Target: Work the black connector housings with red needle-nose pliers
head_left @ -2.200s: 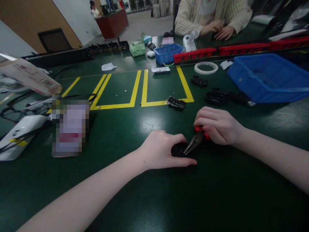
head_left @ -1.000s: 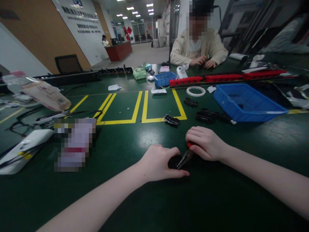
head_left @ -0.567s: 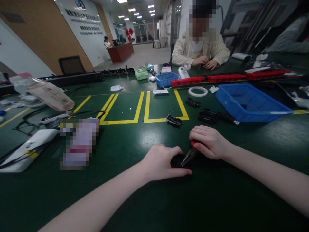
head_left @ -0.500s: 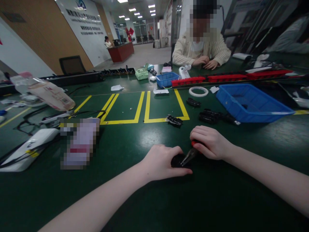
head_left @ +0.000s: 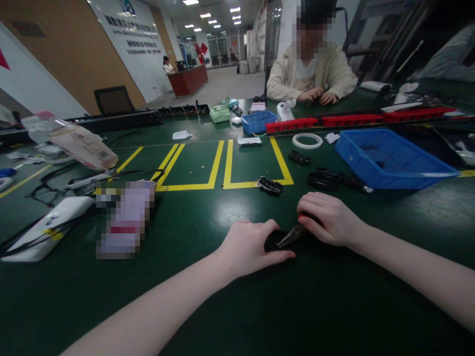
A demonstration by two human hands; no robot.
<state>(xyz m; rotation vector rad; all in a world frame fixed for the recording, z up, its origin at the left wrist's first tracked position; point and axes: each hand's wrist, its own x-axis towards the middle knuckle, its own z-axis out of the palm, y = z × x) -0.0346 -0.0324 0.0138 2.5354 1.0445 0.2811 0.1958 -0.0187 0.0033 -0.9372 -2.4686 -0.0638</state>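
Note:
My left hand grips a small black part between thumb and fingers, low over the green table. My right hand is closed round the red handles of a pair of pliers. The pliers' metal jaws point left and reach the black part; whether they bite on it I cannot tell. Much of the part is hidden behind my left fingers. Beyond my hands lies another black part, on the yellow tape line.
Several black parts lie beside a large blue bin. A tape roll and a red strip are farther back. At left are a phone, a white power strip and cables. A person sits opposite.
The pliers have tilted slightly flatter, and my right hand has shifted a little to the right. My left hand still holds the black part in nearly the same place.

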